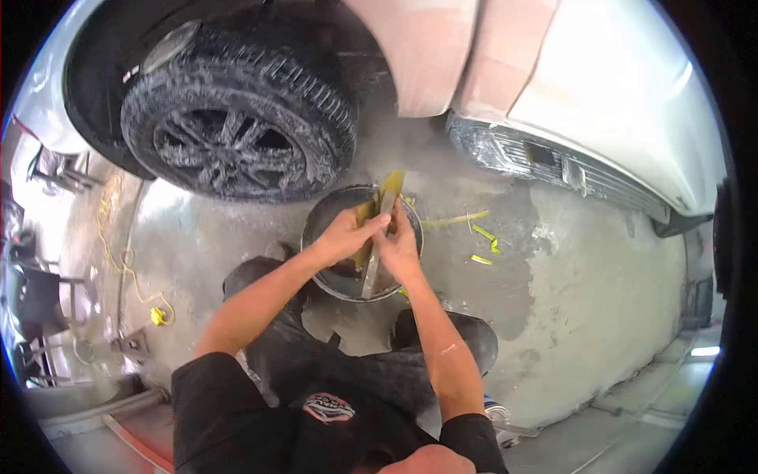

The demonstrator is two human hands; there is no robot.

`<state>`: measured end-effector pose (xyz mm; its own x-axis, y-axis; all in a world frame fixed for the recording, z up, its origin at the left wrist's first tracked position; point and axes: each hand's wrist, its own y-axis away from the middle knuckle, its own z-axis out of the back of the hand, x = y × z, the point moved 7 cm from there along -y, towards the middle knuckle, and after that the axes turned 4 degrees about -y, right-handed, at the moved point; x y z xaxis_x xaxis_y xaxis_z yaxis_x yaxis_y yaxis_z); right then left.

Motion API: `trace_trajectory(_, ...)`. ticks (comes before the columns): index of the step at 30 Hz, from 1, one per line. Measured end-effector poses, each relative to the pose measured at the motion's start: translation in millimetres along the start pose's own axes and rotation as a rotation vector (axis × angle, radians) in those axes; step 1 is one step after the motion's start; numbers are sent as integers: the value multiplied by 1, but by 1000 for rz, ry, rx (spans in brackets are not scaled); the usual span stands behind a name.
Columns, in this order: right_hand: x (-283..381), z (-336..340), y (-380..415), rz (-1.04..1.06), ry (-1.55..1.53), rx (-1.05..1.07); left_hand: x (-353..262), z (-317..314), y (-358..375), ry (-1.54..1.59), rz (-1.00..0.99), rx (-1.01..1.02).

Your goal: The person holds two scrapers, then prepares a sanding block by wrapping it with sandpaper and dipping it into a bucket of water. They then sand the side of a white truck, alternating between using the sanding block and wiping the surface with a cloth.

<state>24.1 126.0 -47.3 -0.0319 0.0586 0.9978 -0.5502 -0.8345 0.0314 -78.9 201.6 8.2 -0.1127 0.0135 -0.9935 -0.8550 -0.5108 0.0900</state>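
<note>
I am crouched over a dark round bucket (316, 229) on the concrete floor. My left hand (351, 235) and my right hand (399, 246) meet above the bucket's middle. Together they grip a yellow spreader (391, 188) and a long grey flat tool (371, 272) that slants down toward the bucket's near rim. The spreader's upper end sticks up past my fingers. Which hand holds which piece is hard to tell, since the fingers overlap.
A dusty car wheel (237, 130) stands just beyond the bucket at left, under a primed car body (505, 63) and bumper (568, 166). Yellow tape scraps (478, 233) lie on the floor at right. A yellow cord (150, 304) trails at left.
</note>
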Motion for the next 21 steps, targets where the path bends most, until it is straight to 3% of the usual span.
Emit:
trace_trajectory(1,17,0,2,-59,-139,29,-9,2,3,-9,139,2)
trace_trajectory(2,25,0,1,-111,-280,52,-4,8,1,-21,131,8)
trace_trajectory(3,29,-2,-4,-24,-280,12,-4,15,-2,-38,120,18)
trace_trajectory(5,19,13,0,-145,-309,-79,3,21,-2,-24,175,-15)
trace_trajectory(8,-1,33,-4,-245,-434,-199,24,44,-12,-186,12,-208)
trace_trajectory(10,-45,48,-15,-377,-678,-300,17,65,-8,-258,-51,-383)
trace_trajectory(11,-48,56,-16,-378,-740,-272,12,77,-5,-295,-84,-469)
trace_trajectory(13,-20,61,-10,-380,-867,-215,2,91,3,-491,9,-477)
trace_trajectory(17,-40,98,-19,-263,-939,-269,5,95,9,-737,75,-471)
trace_trajectory(21,-39,118,-18,-177,-935,-253,-6,76,9,-772,-21,-431)
